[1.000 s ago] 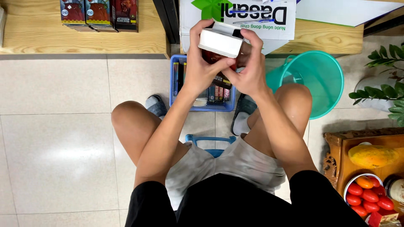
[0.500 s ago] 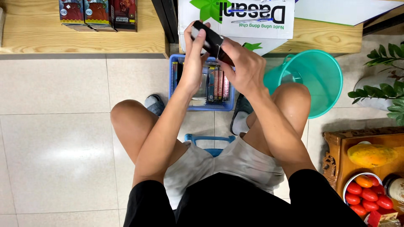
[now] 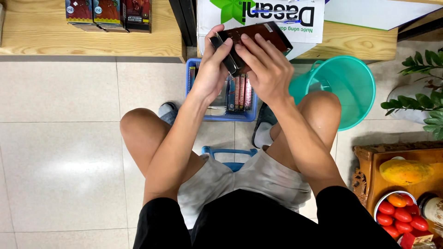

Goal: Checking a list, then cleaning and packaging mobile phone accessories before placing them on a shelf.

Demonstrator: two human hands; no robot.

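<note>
Presently, both hands were closed on one dark brown box [image 3: 258, 39], held in the air above the blue basket [image 3: 220, 115] that stood on the tiled floor [image 3: 69, 138] between the seated person's feet. The left hand [image 3: 213, 69] clasped the box's near end, thumb laid along its edge; the right hand [image 3: 267, 69] lay over its long face, fingers spread across it. The box was tilted, well clear of the basket and of the wooden shelf [image 3: 92, 41] beyond.

As to progress: several slim boxes of like kind stood upright in the basket, packed at its right side, while the left part showed bare bottom. Three similar dark boxes [image 3: 108, 14] stood on the shelf at upper left. On that showing, the handling of boxes was judged part-way through, with one box in hand and set down nowhere.

A teal bucket [image 3: 344, 87] stood just beside the basket. A white carton [image 3: 263, 16] rested on the shelf behind the hands. Whether the held box was sealed could not be told.
</note>
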